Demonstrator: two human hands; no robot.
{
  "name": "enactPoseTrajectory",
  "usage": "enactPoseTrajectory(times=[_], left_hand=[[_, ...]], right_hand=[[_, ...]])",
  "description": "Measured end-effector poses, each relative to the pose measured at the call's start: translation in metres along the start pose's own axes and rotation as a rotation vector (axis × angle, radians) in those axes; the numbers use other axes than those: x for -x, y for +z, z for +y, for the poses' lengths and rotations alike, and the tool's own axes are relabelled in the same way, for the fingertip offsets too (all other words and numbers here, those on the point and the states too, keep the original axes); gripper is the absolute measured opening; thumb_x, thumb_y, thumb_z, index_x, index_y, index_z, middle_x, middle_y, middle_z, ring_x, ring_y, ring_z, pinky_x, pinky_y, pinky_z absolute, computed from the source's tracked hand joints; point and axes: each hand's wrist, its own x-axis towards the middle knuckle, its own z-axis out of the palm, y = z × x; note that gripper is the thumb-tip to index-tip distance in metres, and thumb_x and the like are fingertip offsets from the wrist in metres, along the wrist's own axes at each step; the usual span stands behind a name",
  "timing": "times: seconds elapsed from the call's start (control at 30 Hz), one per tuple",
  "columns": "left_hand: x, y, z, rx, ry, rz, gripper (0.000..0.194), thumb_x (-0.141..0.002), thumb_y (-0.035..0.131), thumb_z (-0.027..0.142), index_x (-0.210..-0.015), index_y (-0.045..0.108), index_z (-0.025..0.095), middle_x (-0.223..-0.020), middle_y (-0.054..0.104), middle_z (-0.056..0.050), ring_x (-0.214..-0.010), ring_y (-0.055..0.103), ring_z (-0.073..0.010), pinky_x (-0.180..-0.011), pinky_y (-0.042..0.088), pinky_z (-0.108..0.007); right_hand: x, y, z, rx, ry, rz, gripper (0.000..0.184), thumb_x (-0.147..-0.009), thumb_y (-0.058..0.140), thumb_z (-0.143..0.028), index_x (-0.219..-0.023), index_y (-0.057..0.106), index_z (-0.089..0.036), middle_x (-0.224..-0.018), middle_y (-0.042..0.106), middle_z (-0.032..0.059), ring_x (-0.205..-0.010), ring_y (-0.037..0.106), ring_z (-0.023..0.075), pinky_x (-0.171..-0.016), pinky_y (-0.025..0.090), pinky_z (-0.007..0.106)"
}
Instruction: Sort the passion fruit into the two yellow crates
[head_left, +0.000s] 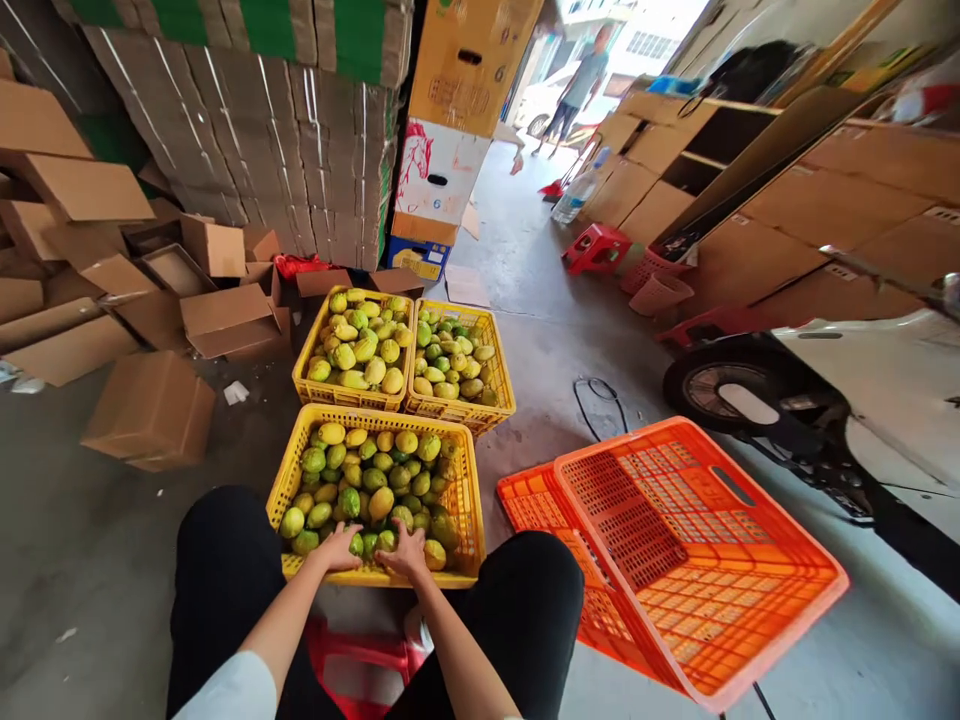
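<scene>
Hands apart, both low in the near yellow crate (466, 500), at the edge closest to me. My left hand (339, 550) is at the fruit (373, 478), fingers spread, palm turned inward; my right hand (406, 552) mirrors it, a few green pieces between the two. Can't tell if either hand actually grips one. Fruit is green to yellow, loosely piled, filling most of that crate, which sits between my knees (529, 610) on the floor. Just beyond, two more yellow crates side by side: left one (349, 399) with mostly yellow-green fruit, right one (459, 408) with mixed green and yellow. On my right, an orange crate (731, 560), tilted, overlapping another orange crate (531, 495). Black cable (600, 395) on the floor behind those, vehicle wheel (724, 400) near it. Red stool (360, 650) below me, partly hidden. Brown boxes (150, 410) scattered to my left, taller stacked cartons (439, 170) farther ahead. Person (585, 80) standing near the bright doorway, far off.
</scene>
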Motion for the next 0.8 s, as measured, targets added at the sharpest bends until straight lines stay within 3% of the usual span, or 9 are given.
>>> enactPoseTrajectory(times=[0.07,0.13,0.23,0.33,0.47,0.53,0.67,0.8], left_hand=[[-0.003,0.003,0.002,-0.085,-0.025,-0.019,0.088,-0.062,0.076,0.027,-0.147,0.052,0.022,-0.158,0.037,-0.018,-0.144,0.045,-0.0444,-0.117,0.038,-0.047],[-0.005,0.006,0.003,-0.088,-0.032,-0.014,0.082,-0.066,0.075,0.028,-0.145,0.053,0.023,-0.157,0.037,-0.016,-0.144,0.046,-0.0416,-0.119,0.036,-0.045],[-0.006,0.006,0.004,0.041,-0.005,0.102,0.06,-0.061,0.079,0.022,-0.12,0.069,0.019,-0.144,0.05,-0.018,-0.137,0.05,-0.045,-0.115,0.039,-0.048],[-0.009,0.003,0.007,0.19,-0.06,0.163,0.048,-0.065,0.08,0.027,-0.111,0.07,0.02,-0.137,0.058,-0.016,-0.136,0.053,-0.0431,-0.116,0.038,-0.048],[-0.015,-0.001,0.012,0.405,-0.128,0.136,0.037,-0.074,0.079,0.041,-0.104,0.071,0.021,-0.123,0.071,-0.012,-0.127,0.062,-0.0334,-0.107,0.046,-0.037],[-0.016,-0.003,0.017,0.54,-0.194,0.087,0.041,-0.085,0.068,0.056,-0.102,0.071,0.019,-0.107,0.076,-0.013,-0.113,0.069,-0.0317,-0.094,0.054,-0.036],[-0.015,-0.01,0.025,0.854,-0.344,-0.086,0.073,-0.099,0.027,0.071,-0.098,0.071,0.013,-0.081,0.075,-0.017,-0.086,0.074,-0.031,-0.068,0.056,-0.037],[-0.012,-0.016,0.024,0.994,-0.389,-0.1,0.069,-0.101,0.026,0.067,-0.105,0.068,0.013,-0.075,0.073,-0.013,-0.087,0.073,-0.0272,-0.066,0.056,-0.032]], right_hand=[[0.002,-0.002,-0.004,0.026,-0.046,0.044,0.088,-0.066,0.084,-0.042,-0.146,0.051,-0.027,-0.155,0.041,0.0168,-0.154,0.026,0.0482,-0.119,0.031,0.053],[0.002,-0.006,-0.007,0.055,-0.081,0.003,0.089,-0.069,0.084,-0.046,-0.149,0.05,-0.026,-0.162,0.033,0.0181,-0.155,0.024,0.0478,-0.121,0.027,0.054],[0.001,-0.01,-0.007,0.11,-0.058,-0.01,0.093,-0.073,0.084,-0.047,-0.156,0.045,-0.027,-0.167,0.027,0.0181,-0.155,0.023,0.0466,-0.12,0.027,0.056],[0.0,-0.01,-0.007,0.112,-0.054,0.041,0.089,-0.075,0.084,-0.048,-0.155,0.048,-0.031,-0.165,0.032,0.0153,-0.151,0.028,0.0444,-0.115,0.035,0.052],[0.0,-0.003,-0.015,0.095,-0.077,0.136,0.07,-0.084,0.077,-0.051,-0.146,0.059,-0.024,-0.157,0.039,0.0202,-0.138,0.042,0.0401,-0.11,0.04,0.049],[-0.003,0.0,-0.019,0.066,-0.044,0.18,0.062,-0.088,0.072,-0.054,-0.141,0.064,-0.022,-0.154,0.042,0.0215,-0.134,0.044,0.0403,-0.106,0.042,0.05],[-0.016,0.002,-0.015,-0.041,-0.013,0.206,0.046,-0.098,0.057,-0.052,-0.125,0.074,-0.019,-0.143,0.051,0.0201,-0.13,0.045,0.0359,-0.108,0.04,0.048],[-0.03,-0.004,-0.002,-0.08,-0.062,0.153,0.044,-0.103,0.04,-0.035,-0.129,0.072,-0.021,-0.13,0.062,0.015,-0.13,0.045,0.0298,-0.114,0.034,0.046]])
